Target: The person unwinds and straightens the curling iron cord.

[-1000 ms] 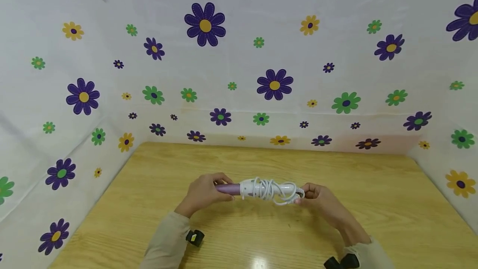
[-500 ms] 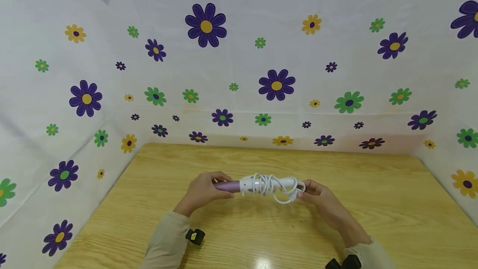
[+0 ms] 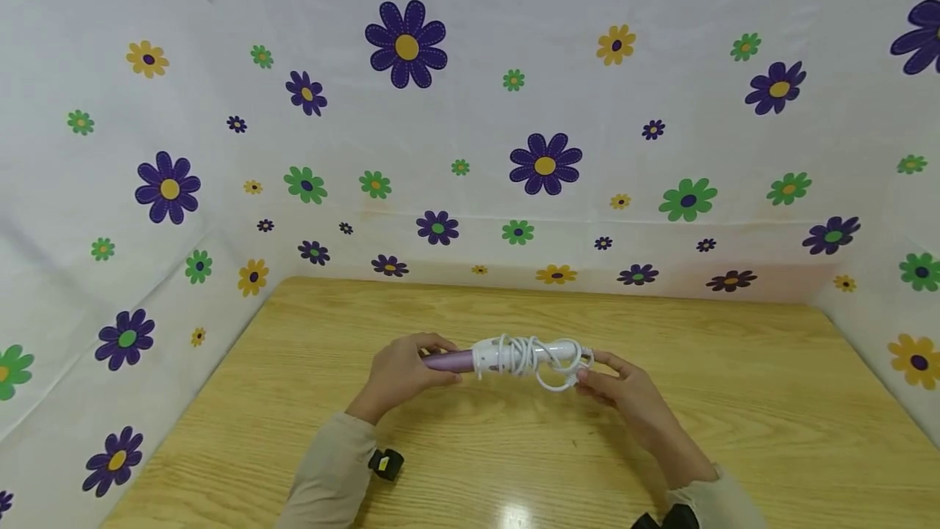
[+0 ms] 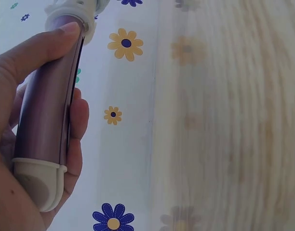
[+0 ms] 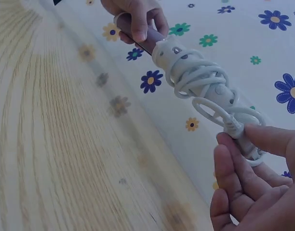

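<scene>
A curling iron (image 3: 488, 357) with a purple barrel and a white handle is held level above the table between both hands. My left hand (image 3: 402, 371) grips the purple barrel (image 4: 48, 103), thumb along one side and fingers wrapped round behind it. The white cord (image 5: 198, 77) is wound in several loops around the handle. At the handle's far end my right hand (image 3: 631, 398) pinches the plug end of the cord (image 5: 233, 126) between thumb and forefinger, its other fingers loosely bent below. The plug's prongs are hidden.
The wooden table (image 3: 470, 447) lies under both hands. A white cloth with printed flowers (image 3: 470, 104) hangs behind it and along both sides. Black wrist bands (image 3: 385, 464) sit at the sleeve cuffs.
The curling iron has risen slightly in view. My right hand has shifted its fingers at the cord end and now pinches the plug end. The left hand keeps its grip on the barrel.
</scene>
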Tool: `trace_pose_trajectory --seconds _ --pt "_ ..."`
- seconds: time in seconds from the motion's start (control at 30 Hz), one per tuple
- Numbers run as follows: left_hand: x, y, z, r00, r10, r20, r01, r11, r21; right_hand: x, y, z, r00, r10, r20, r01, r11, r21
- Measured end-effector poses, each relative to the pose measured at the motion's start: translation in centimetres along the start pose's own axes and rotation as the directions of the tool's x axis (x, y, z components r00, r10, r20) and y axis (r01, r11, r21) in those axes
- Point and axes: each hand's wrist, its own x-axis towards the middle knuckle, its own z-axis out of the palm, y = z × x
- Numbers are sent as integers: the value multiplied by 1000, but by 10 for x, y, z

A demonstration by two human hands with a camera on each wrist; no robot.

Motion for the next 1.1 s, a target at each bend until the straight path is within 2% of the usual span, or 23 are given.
trace_pose_trajectory --seconds 0.3,0.5,0.6,0.7,0.93,1.1 --pt "2 -3 0 1000 -17 3 18 999 -41 1 -2 8 995 14 -94 -8 998 58" --pt "2 -8 1 999 -44 26 47 995 -84 -1 -2 6 999 -2 -38 4 999 40" --pt "1 -7 2 998 -59 18 60 994 -88 -2 -2 4 1000 -16 -8 16 1000 17" --pt "0 -4 1 998 -65 4 65 995 -71 -1 -4 5 1000 -23 -15 22 1000 -12" --pt "2 -2 -3 995 -65 -69 64 998 -29 0 -4 1 995 -41 -93 38 998 -41" --pt "2 -4 -4 996 -68 -60 65 997 -40 2 2 -7 991 -18 -134 12 999 -45"
